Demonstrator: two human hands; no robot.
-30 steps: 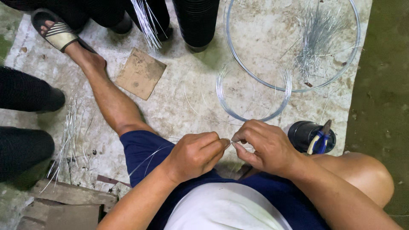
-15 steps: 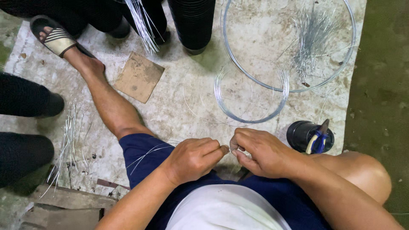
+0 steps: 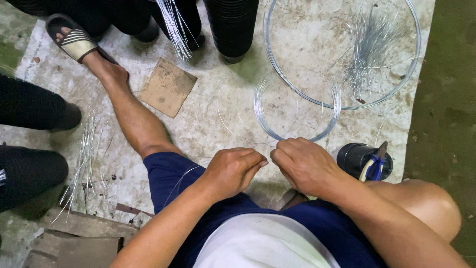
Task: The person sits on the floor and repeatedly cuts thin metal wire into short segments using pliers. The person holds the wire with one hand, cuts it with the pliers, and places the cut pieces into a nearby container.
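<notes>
We note two wire coils on the floor, one large ring (image 3: 342,59) and one small coil (image 3: 296,116). Below them, our left hand (image 3: 233,171) and right hand (image 3: 305,166) meet, each pinched narrow on one thin wire strand (image 3: 183,174) between them.

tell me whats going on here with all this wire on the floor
A person sits on a mat, both hands close together over the lap. The left hand and right hand pinch a thin wire between the fingertips. Ahead lie a small wire coil, a large wire hoop and a black cup holding pliers.
</notes>
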